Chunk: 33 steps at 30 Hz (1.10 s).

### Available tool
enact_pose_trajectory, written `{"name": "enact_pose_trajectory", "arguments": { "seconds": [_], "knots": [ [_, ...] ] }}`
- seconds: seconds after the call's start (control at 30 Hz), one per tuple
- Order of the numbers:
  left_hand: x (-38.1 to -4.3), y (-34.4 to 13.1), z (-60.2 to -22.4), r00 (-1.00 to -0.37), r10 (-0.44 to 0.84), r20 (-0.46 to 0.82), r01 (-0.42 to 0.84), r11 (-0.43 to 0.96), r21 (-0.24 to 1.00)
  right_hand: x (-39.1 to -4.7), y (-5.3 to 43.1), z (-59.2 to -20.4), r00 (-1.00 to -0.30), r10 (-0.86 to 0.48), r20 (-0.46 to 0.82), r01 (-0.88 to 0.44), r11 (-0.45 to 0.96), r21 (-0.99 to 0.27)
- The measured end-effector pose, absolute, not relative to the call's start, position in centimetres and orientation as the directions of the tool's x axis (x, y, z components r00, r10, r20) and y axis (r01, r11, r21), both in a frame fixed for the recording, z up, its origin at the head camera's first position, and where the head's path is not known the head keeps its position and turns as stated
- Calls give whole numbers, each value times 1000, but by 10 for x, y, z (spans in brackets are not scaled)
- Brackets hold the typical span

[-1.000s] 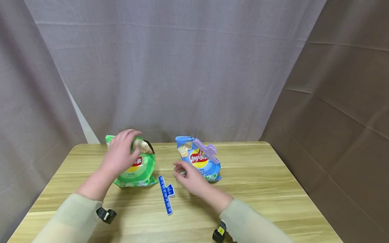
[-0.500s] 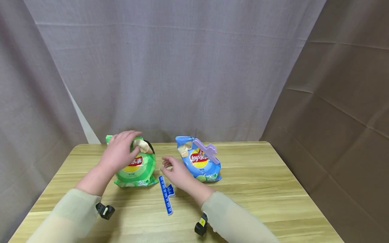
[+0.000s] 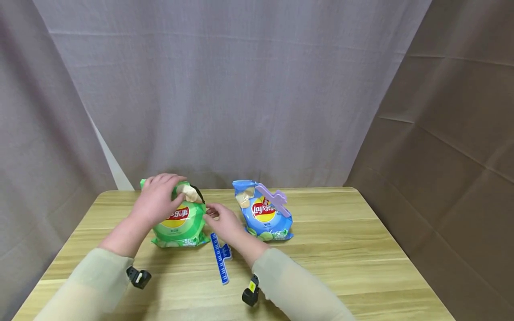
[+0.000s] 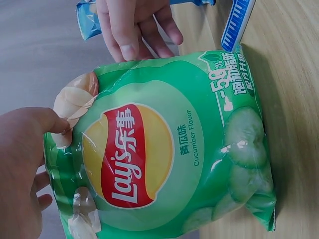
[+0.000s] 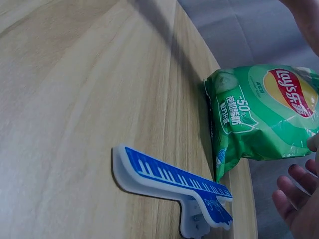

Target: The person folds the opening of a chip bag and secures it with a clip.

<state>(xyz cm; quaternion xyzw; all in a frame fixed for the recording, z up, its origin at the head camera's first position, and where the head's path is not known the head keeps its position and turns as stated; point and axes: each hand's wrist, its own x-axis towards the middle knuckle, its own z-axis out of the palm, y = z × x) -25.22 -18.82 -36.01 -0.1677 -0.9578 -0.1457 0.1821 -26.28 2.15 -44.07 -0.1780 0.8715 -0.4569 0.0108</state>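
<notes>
While the left hand [image 3: 156, 203] gripped the green chip bag [image 3: 176, 232]: its thumb pressed the front near the top and its fingers curled behind, pinching the packet between them.
Right hand [image 3: 226, 223]: just beside the bag's right edge, its thumb and fingers stood apart, loosely bent, with nothing visibly in their hold; contact with the packet could not be told.
Cucumber flavor packet: the green bag stood upright left of center in the lower half of the head view, its Lay's logo facing front.
Blue clip [image 3: 220, 263]: piano-key printed, it lay on the wooden table [image 3: 353, 267] at lower center, near the green bag's lower right corner.
Blue chip bag [image 3: 251, 218]: well to the right of the green one, it stood with a purple clip [image 3: 276, 198] slanting across its upper right corner.
Backdrop: a gray curtain [image 3: 257, 89] filled the upper frame.
</notes>
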Motion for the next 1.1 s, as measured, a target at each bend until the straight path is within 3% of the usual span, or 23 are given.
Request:
{"name": "enact_pose_trajectory", "arguments": {
  "seconds": [1.1],
  "knots": [
    [-252,-197,-357,-816,305,491,440,878,186,-267,13,-446,-954,-257,156,-290,652,-700]
  ]
}}
